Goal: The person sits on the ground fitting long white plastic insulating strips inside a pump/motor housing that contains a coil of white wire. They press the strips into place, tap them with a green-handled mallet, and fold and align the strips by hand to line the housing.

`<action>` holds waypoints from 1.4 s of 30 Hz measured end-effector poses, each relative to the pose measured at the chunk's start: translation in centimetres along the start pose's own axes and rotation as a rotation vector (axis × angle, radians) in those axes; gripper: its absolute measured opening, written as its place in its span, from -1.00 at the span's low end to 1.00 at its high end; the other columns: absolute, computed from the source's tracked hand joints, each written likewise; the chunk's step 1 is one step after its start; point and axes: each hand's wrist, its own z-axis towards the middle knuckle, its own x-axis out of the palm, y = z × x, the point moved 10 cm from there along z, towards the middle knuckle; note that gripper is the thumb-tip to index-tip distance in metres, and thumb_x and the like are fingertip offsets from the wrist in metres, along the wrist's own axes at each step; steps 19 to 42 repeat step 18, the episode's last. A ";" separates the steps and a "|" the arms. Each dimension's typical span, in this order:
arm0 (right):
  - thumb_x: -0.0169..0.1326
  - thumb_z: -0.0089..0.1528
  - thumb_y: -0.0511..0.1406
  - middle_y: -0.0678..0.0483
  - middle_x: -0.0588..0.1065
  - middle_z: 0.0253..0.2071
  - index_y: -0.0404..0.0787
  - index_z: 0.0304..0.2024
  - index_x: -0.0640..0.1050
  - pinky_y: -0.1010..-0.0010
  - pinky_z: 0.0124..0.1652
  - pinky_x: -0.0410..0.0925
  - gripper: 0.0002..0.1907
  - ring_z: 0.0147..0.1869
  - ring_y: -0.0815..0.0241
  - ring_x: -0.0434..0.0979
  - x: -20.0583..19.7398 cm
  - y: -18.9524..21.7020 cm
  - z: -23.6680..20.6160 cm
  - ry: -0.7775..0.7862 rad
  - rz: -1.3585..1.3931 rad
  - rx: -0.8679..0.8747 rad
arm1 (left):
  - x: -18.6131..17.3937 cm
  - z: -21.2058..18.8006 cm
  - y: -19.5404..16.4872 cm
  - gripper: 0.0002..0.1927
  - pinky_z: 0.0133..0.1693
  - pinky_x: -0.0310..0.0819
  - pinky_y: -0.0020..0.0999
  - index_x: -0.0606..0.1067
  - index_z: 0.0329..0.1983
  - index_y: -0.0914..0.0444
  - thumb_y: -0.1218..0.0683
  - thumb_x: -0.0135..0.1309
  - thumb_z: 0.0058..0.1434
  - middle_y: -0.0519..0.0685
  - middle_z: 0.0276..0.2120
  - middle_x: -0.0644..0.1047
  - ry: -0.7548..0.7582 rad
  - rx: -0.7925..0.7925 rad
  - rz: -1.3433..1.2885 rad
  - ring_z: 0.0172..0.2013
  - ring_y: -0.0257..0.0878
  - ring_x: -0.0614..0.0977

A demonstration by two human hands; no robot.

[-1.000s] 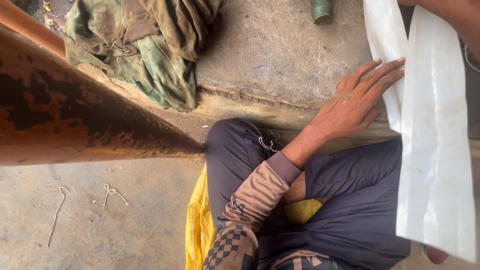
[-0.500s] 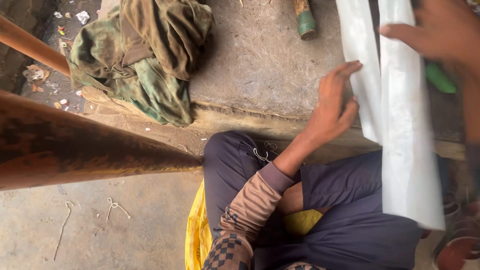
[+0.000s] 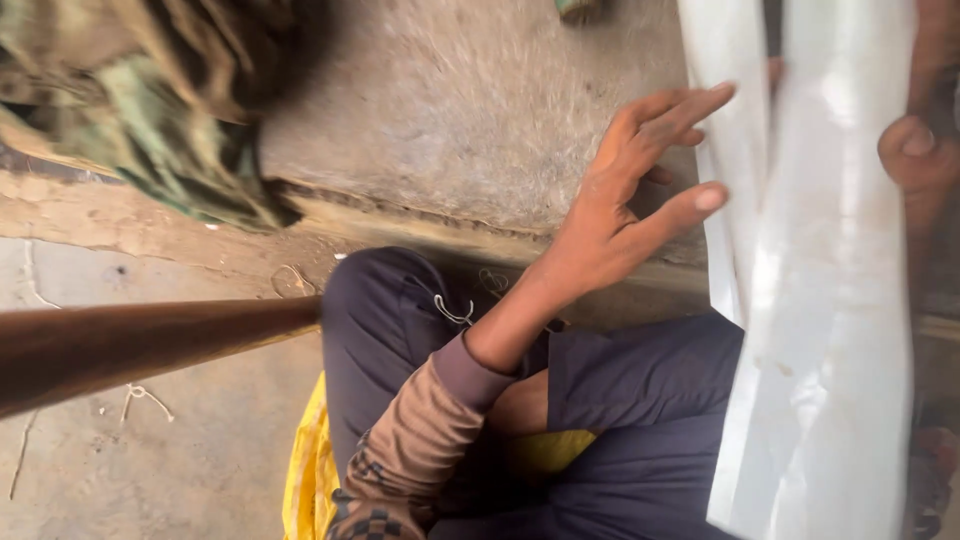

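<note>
Mostly smooth, glossy white sheet (image 3: pixel 820 330)

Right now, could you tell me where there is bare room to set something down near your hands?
The grey concrete slab is bare between the camouflage cloth and the left hand. The dusty floor below the rusty pipe holds only wire scraps. The right side is crowded: the white plastic sheet and the right hand.

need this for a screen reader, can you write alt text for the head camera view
A left hand with spread fingers reaches toward a white plastic sheet held at its far edge by the right hand. Below are dark trousers, and a brown pipe crosses the concrete floor beside camouflage cloth.
</note>
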 end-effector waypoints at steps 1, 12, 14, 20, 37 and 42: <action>0.13 0.33 -0.27 -0.10 0.40 0.22 -0.25 0.46 0.27 0.34 -0.11 0.51 -0.34 0.02 0.04 0.61 0.1 -0.8 0.2 0.007 0.013 0.012 | 0.1 -0.2 0.3 -0.46 0.20 0.51 -0.39 0.23 0.46 -0.02 -0.04 0.17 0.52 -0.07 0.30 0.27 -0.003 0.010 0.004 0.21 -0.30 0.47; -0.05 0.40 -0.19 -0.20 0.42 0.31 -0.35 0.49 0.22 0.35 -0.27 0.55 -0.34 -0.08 -0.02 0.64 1.0 -2.3 -0.4 0.010 -0.249 0.126 | -0.2 0.6 2.4 -0.37 0.14 0.55 -0.48 0.15 0.53 0.04 -0.02 0.17 0.53 -0.02 0.31 0.27 -0.039 -0.178 -0.027 0.10 -0.37 0.56; -0.05 0.39 -0.19 -0.17 0.44 0.27 -0.31 0.52 0.16 0.35 -0.28 0.54 -0.31 -0.10 -0.01 0.61 0.8 -2.6 0.8 0.034 -0.286 0.103 | -0.4 0.6 2.3 -0.37 0.15 0.55 -0.49 0.12 0.52 0.03 -0.01 0.16 0.53 -0.02 0.31 0.27 -0.043 -0.170 -0.044 0.11 -0.37 0.55; -0.05 0.42 -0.15 -0.15 0.55 0.03 -0.35 0.46 0.32 0.37 -0.18 0.54 -0.37 -0.08 0.08 0.62 -1.3 -4.2 4.8 0.086 -0.193 0.140 | -0.6 0.9 2.5 -0.35 0.17 0.55 -0.47 0.13 0.56 0.03 0.00 0.16 0.53 -0.01 0.32 0.26 -0.043 -0.174 -0.058 0.14 -0.35 0.53; -0.05 0.42 -0.15 -0.15 0.55 0.03 -0.35 0.46 0.32 0.37 -0.18 0.54 -0.37 -0.08 0.08 0.62 -1.3 -4.2 4.8 0.086 -0.193 0.140 | -0.6 0.9 2.5 -0.35 0.17 0.55 -0.47 0.13 0.56 0.03 0.00 0.16 0.53 -0.01 0.32 0.26 -0.043 -0.174 -0.058 0.14 -0.35 0.53; -0.05 0.42 -0.15 -0.15 0.55 0.03 -0.35 0.46 0.32 0.37 -0.18 0.54 -0.37 -0.08 0.08 0.62 -1.3 -4.2 4.8 0.086 -0.193 0.140 | -0.6 0.9 2.5 -0.35 0.17 0.55 -0.47 0.13 0.56 0.03 0.00 0.16 0.53 -0.01 0.32 0.26 -0.043 -0.174 -0.058 0.14 -0.35 0.53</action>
